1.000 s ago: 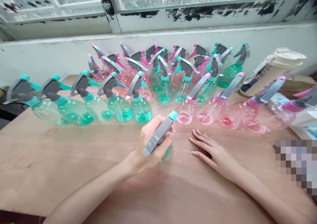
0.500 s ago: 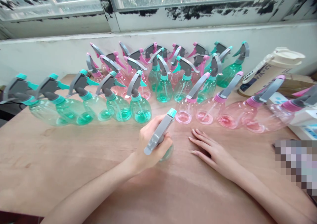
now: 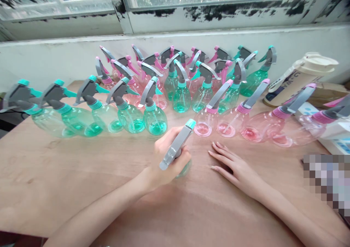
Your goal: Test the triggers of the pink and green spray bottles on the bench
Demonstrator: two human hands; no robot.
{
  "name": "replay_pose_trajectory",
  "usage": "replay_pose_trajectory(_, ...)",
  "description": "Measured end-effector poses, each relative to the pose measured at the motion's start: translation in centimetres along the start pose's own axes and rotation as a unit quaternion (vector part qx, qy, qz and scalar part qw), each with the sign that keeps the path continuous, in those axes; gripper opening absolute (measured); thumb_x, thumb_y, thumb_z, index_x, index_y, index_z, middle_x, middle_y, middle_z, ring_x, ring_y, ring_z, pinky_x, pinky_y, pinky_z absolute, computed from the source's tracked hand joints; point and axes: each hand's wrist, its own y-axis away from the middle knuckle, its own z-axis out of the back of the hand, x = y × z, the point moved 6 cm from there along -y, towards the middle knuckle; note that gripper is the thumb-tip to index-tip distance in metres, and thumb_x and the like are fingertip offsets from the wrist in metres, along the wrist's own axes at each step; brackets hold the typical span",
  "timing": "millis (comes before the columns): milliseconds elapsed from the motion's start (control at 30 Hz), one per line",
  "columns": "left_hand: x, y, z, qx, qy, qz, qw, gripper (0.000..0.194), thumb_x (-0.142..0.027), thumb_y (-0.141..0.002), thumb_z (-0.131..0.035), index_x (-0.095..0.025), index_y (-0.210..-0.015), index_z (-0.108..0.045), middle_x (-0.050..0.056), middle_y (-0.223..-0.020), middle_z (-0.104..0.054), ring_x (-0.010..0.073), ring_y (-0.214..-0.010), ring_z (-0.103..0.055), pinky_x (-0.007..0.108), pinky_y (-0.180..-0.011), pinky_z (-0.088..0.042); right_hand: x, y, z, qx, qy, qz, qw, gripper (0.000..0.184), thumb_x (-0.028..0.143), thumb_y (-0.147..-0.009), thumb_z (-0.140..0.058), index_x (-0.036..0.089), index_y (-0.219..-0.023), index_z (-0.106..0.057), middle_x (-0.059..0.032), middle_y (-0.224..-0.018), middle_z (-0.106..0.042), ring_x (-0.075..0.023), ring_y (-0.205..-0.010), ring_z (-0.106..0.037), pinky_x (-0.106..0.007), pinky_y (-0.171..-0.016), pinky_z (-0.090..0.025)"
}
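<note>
My left hand (image 3: 168, 154) is wrapped round the neck of a green spray bottle (image 3: 183, 169), whose grey trigger head with a turquoise nozzle points away from me. Most of that bottle is hidden by the hand. My right hand (image 3: 232, 165) lies flat on the wooden table (image 3: 115, 174), fingers stretched out, holding nothing. Just beyond it stand several clear pink spray bottles (image 3: 203, 121) in a row. To the left, several green spray bottles (image 3: 155, 119) form another row.
More pink and green spray bottles (image 3: 181, 97) crowd the back of the table by the wall. A cream tumbler (image 3: 295, 79) stands at the back right, near a cardboard box (image 3: 328, 92) and a white box (image 3: 335, 132). A pixelated patch (image 3: 328, 181) covers something at the right edge.
</note>
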Motion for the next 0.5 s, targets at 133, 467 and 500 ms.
replay_pose_trajectory(133, -0.02, 0.09, -0.05, -0.004, 0.003, -0.004, 1.000, 0.024, -0.018, -0.081, -0.051, -0.019, -0.102, -0.064, 0.005, -0.082, -0.064, 0.0208, -0.084, -0.063, 0.031, -0.072, -0.053, -0.06, 0.03, 0.00, 0.000, -0.002, -0.002, 1.000, 0.047, 0.040, -0.099, -0.050, 0.026, -0.144, -0.050, -0.0059, -0.157, -0.039, -0.0292, -0.145, -0.035, -0.055, -0.118, -0.032)
replay_pose_trajectory(467, -0.02, 0.21, -0.04, 0.005, 0.014, 0.005, 1.000, 0.029, -0.018, -0.081, -0.051, -0.019, -0.109, -0.060, 0.002, -0.079, -0.062, 0.0166, -0.070, -0.059, 0.029, -0.067, -0.050, -0.13, 0.05, -0.06, -0.003, -0.011, -0.004, 1.000, 0.049, 0.040, -0.098, -0.051, 0.028, -0.145, -0.049, -0.0053, -0.157, -0.039, -0.0299, -0.144, -0.036, -0.056, -0.118, -0.033)
replay_pose_trajectory(500, -0.02, 0.18, -0.06, 0.006, 0.015, 0.004, 1.000, 0.029, -0.018, -0.081, -0.051, -0.020, -0.109, -0.060, 0.002, -0.079, -0.062, 0.0161, -0.069, -0.059, 0.029, -0.067, -0.050, -0.15, 0.05, -0.07, -0.004, -0.012, -0.003, 1.000, 0.049, 0.040, -0.098, -0.051, 0.028, -0.145, -0.049, -0.0052, -0.157, -0.039, -0.0299, -0.144, -0.036, -0.056, -0.118, -0.033)
